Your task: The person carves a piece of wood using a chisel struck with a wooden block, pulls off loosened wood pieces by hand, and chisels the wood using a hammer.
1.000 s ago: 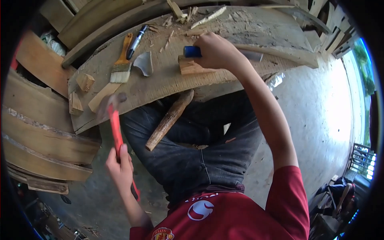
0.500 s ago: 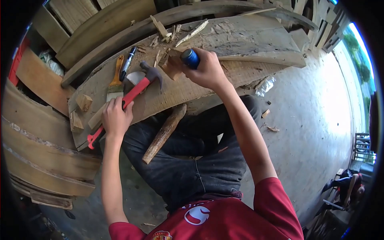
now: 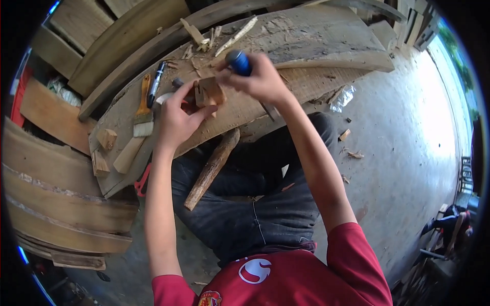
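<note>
My left hand [image 3: 178, 120] is closed on a small notched wooden block [image 3: 210, 91], fingers on its left side and thumb at its lower edge. Just right of the block, my right hand [image 3: 263, 84] grips a blue-handled chisel [image 3: 239, 62]; a narrow metal blade shows below the fist. The hand is slightly blurred. Under my left forearm lies a claw hammer, mostly hidden, with its red handle end [image 3: 143, 181] sticking out at the plank's edge. A paintbrush [image 3: 143, 109] and a marker [image 3: 155, 84] lie left of my left hand.
A broad plank [image 3: 326, 84] serves as the work surface, with a thick slab [image 3: 311, 43] and wood chips on top. A peeled stick [image 3: 213, 168] rests across my legs. Small offcuts [image 3: 106, 138] lie at left. Another person [image 3: 451, 229] is at far right.
My left hand has let go of the hammer and moved up right onto the wooden block. My right hand has turned the chisel, so its blade now shows below the fist.
</note>
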Tool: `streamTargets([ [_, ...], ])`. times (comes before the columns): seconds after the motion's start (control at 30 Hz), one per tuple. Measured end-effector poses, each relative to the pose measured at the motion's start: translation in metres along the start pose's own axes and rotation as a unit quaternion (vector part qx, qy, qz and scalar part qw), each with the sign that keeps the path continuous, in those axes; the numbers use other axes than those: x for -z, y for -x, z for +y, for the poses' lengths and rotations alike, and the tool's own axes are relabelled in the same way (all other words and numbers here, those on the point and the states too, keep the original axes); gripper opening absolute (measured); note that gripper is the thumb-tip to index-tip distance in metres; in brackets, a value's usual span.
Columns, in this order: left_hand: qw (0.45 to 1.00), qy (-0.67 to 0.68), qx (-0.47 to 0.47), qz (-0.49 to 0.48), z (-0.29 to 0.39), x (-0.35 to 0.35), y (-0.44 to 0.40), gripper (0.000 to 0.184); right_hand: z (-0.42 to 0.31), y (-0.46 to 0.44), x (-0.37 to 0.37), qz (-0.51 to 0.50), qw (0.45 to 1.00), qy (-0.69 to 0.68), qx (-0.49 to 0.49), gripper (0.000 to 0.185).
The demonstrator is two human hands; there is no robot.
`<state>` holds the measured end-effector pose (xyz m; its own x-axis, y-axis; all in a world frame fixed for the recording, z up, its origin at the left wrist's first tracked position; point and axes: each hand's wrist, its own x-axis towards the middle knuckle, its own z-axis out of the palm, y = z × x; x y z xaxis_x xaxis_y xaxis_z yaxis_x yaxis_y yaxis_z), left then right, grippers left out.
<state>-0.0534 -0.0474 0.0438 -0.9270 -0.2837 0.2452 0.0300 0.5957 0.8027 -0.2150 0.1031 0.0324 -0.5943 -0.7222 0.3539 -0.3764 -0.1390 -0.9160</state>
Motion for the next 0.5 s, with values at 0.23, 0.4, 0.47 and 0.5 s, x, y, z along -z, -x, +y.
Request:
streamTargets([
  [0.23,0.999,-0.007,0.041,0.006,0.001,-0.007,0.007,0.063,-0.13,0.005,0.036,0.095,0.901,-0.417,0.067,0.032],
  [0.4,0.997,0.009,0.073,-0.007,-0.003,-0.006,0.006,0.061,-0.14,0.003,0.018,0.081,0.943,-0.26,0.189,0.026],
  [0.47,0.997,0.001,0.07,-0.009,-0.002,-0.005,0.005,0.061,-0.125,-0.003,0.017,-0.045,0.876,-0.457,0.149,0.02],
  [0.5,0.997,-0.009,0.072,-0.011,-0.001,-0.004,0.005,0.06,-0.121,-0.006,0.019,-0.04,0.951,-0.233,0.197,0.02],
])
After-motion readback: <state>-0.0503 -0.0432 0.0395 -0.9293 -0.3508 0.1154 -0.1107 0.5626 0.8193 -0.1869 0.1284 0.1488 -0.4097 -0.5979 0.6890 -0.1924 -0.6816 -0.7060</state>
